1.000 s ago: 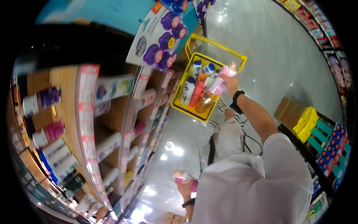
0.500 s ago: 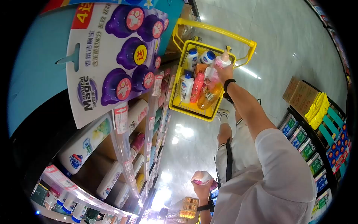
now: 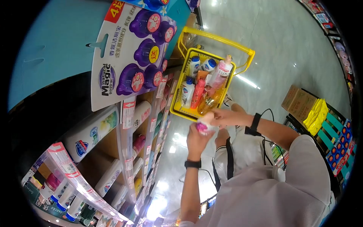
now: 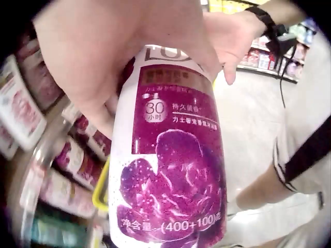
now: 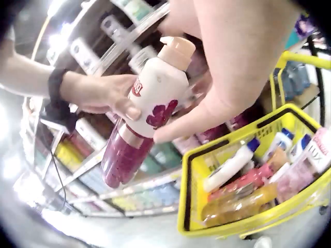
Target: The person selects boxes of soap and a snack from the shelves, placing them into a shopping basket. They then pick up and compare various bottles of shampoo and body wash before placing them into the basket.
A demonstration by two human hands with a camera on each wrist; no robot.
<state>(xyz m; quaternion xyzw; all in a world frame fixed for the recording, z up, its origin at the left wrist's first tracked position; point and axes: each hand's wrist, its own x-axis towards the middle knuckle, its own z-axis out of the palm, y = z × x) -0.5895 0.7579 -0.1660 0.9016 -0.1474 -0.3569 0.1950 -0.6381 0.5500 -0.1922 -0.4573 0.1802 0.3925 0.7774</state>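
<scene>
A pump bottle with a purple flower label, white upper part and peach pump is between both hands. My left hand grips it round the body, seen close in the left wrist view. My right hand meets it near the pump, with the thumb across its side and other fingers partly hidden behind. Just beyond the hands is a yellow basket. In it stand a pink LUX pump bottle, a red bottle, an amber bottle and several white bottles with blue caps.
Shelves of bottles run along the left, with price strips on their edges. Purple hanging packs jut out at upper left. A cardboard box and yellow bags sit on a rack at right. Shiny floor lies ahead.
My right hand has let go of the pink LUX bottle, which now stands in the basket, and moved back toward me. My left hand has brought the purple-labelled pump bottle up to meet it.
</scene>
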